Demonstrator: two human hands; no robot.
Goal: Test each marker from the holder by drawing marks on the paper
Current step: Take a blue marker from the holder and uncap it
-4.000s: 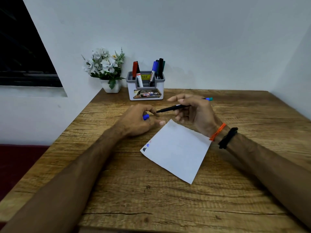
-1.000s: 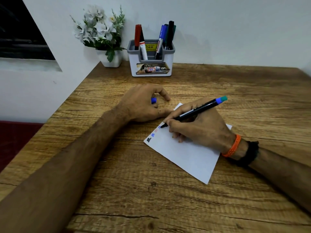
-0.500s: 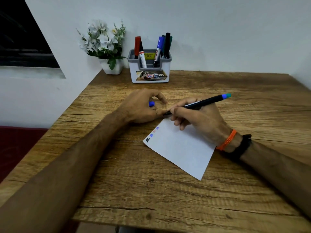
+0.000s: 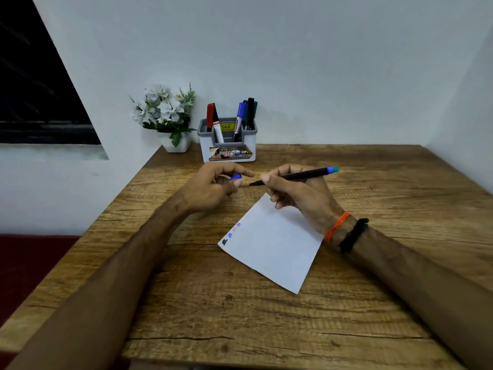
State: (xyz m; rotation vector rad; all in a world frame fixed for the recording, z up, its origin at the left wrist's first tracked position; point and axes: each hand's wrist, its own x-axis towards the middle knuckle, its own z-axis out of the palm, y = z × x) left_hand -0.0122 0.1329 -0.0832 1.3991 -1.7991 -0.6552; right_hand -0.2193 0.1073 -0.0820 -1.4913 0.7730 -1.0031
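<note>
The right hand point(image 4: 298, 193) gripped a black marker point(image 4: 293, 176) between thumb and curled fingers, its uncapped tip pointing left and raised clear of the paper point(image 4: 272, 244). The rear end of the marker carried a blue and teal end piece. The left hand point(image 4: 213, 188) was curled around a blue cap point(image 4: 235, 177), pinching it between thumb and fingertips, with the cap opening just beside the marker tip but not touching it.

The paper lay flat on the wooden table point(image 4: 266, 316), turned at an angle, with the right wrist above its far right edge. A short row of small marks point(image 4: 230, 235) (one black, the others blue and reddish) ran along the left edge near the corner.

The marker holder point(image 4: 228, 145), a white box with a grey rim, stood at the far edge of the table against the wall. It held a red marker, a blue marker and several dark ones, all upright or slightly leaning. A small pot of white flowers point(image 4: 166, 116) stood just beside the holder, to its left.
</note>
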